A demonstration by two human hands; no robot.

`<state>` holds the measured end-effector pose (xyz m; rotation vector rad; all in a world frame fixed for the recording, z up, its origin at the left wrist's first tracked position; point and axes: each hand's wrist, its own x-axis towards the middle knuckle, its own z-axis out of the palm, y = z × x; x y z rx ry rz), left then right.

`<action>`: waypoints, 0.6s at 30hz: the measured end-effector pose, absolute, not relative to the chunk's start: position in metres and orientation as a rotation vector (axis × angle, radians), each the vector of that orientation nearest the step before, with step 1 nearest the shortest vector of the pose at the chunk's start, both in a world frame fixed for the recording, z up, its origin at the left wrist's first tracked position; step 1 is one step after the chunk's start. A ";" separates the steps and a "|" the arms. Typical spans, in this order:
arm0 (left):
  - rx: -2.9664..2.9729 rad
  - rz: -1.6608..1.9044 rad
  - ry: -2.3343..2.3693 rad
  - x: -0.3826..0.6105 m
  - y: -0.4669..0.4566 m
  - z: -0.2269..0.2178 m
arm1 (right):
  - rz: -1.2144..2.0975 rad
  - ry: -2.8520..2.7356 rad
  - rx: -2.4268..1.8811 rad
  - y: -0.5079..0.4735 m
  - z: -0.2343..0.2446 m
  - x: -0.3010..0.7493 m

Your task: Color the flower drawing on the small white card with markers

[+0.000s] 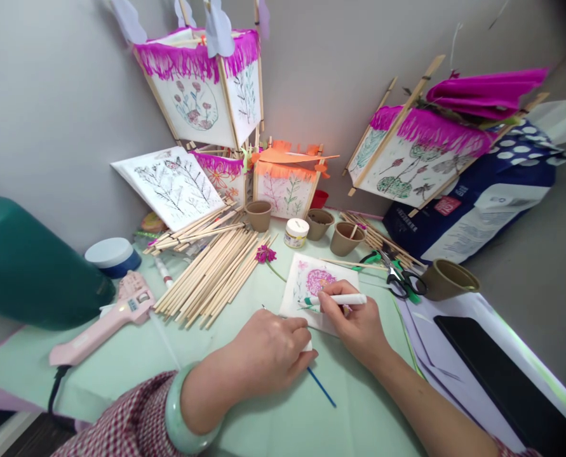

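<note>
My right hand (354, 317) grips a white-barrelled marker (344, 299) with a green tip, held low over a square white sheet (298, 270). The sheet bears a pink flower drawing (319, 280) with green marks near the tip. My left hand (276, 349) is closed at the sheet's near-left edge. A small white piece (308, 346) shows between its thumb and fingers, mostly hidden. A thin blue stick (321, 387) pokes out from beneath that hand; I cannot tell whether it is held. Beyond the sheet lies a purple flower (266, 254) on a green stem.
Bundled wooden sticks (216, 273) and a pink glue gun (106, 317) lie left, near a green bottle (35, 260). Paper lanterns (197, 95) stand behind. Brown pots (347, 238), a small jar (296, 233), scissors (399, 276) and a black phone-like slab (502, 374) are rightward.
</note>
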<state>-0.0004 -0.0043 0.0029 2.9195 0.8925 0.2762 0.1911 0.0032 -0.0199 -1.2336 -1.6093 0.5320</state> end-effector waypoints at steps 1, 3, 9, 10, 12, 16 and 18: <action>2.918 0.277 0.894 0.000 -0.004 0.003 | 0.524 -1.613 -1.231 0.003 -0.020 0.191; 2.915 0.278 0.889 0.000 -0.004 0.003 | 0.507 -1.621 -1.225 0.002 -0.020 0.190; 2.916 0.308 0.872 -0.001 -0.005 0.002 | 0.501 -1.659 -1.211 0.002 -0.021 0.188; 2.917 0.313 0.872 -0.001 -0.005 0.002 | 0.487 -1.660 -1.208 0.002 -0.021 0.188; 2.918 0.321 0.871 -0.001 -0.005 0.002 | 0.459 -1.656 -1.206 0.003 -0.021 0.187; 2.920 0.312 0.880 0.000 -0.005 0.002 | 0.471 -1.659 -1.201 0.004 -0.021 0.186; 2.918 0.296 0.884 0.000 -0.004 0.002 | 0.489 -1.666 -1.197 0.003 -0.020 0.186</action>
